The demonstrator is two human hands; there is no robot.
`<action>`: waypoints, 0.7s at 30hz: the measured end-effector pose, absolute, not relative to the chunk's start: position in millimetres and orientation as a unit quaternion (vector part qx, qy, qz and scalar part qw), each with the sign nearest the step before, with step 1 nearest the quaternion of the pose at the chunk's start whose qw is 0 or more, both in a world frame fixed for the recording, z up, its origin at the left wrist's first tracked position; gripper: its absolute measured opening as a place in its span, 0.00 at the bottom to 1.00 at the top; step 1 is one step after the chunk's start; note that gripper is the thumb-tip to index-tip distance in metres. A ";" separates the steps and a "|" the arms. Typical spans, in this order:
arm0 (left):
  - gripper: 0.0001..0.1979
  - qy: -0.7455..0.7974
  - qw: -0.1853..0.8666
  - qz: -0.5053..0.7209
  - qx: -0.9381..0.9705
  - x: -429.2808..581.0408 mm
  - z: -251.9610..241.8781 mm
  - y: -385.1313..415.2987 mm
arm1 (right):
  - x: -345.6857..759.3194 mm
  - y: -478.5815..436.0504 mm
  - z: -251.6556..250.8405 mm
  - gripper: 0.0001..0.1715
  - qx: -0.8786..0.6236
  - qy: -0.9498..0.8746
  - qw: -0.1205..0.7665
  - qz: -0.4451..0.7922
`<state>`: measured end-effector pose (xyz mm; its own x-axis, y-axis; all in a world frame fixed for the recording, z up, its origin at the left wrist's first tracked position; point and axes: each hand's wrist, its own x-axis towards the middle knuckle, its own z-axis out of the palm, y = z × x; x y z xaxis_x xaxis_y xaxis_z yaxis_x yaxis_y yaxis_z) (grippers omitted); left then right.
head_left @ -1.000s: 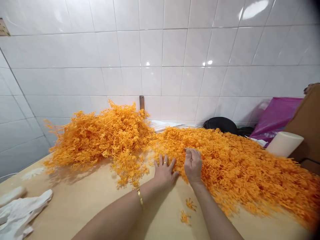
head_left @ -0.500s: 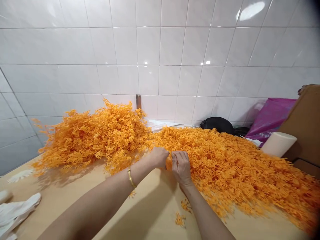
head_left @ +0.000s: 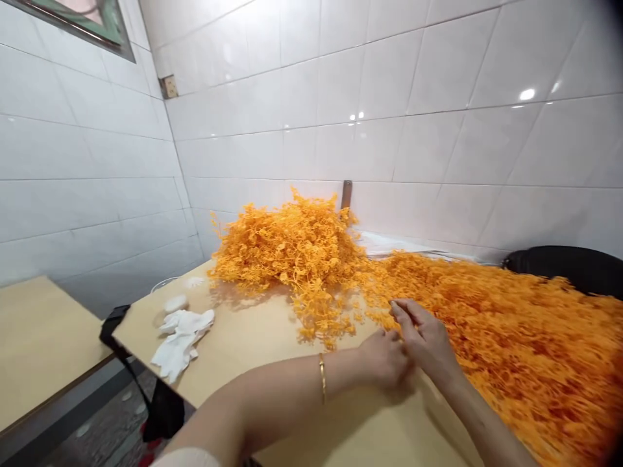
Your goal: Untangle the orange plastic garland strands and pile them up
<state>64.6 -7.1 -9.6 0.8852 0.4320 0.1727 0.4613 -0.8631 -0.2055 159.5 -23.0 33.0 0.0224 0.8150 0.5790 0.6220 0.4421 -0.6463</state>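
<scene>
My left hand (head_left: pixel 387 360), with a gold bangle on its wrist, is low over the table, its fingers curled and blurred. Just right of it and partly overlapping it is my right hand (head_left: pixel 428 337), thumb and fingers pinched together; anything between them is too small to make out. Both hands are at the near edge of a wide spread of orange curly plastic pieces (head_left: pixel 525 337). Farther left, a taller orange heap (head_left: pixel 292 246) stands against the wall, with some pieces trailing toward the hands.
White gloves (head_left: pixel 180 340) and a round white object (head_left: pixel 176 303) lie on the table (head_left: pixel 243 331) at left. A black strap (head_left: pixel 117 324) hangs over its left edge. Another table (head_left: pixel 43 344) stands far left. A black item (head_left: pixel 569 266) is back right.
The view has swung left, bringing the gloves and second table into view. My hands, side by side before, now overlap, the left one lower and nearer.
</scene>
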 end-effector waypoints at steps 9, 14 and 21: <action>0.12 -0.297 0.119 -0.281 -0.905 -3.7 26.5 -8.8 | 151.5 -24.7 2.7 0.12 -0.502 -0.699 0.509 0.005; 0.09 -0.458 0.072 -0.526 -0.713 -80.0 42.3 -9.1 | 126.7 -28.5 5.1 0.11 -0.436 -0.775 0.456 -0.041; 0.10 -0.506 0.020 -0.574 -0.644 -116.0 73.3 42.3 | 60.8 -19.6 21.1 0.19 -0.344 -0.860 0.375 -0.010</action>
<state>-116.0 42.3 73.3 -0.1703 0.6291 0.7585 0.6740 -0.4871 0.5553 60.8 -19.6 21.1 -0.4810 0.5855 0.6526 0.5999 0.7626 -0.2420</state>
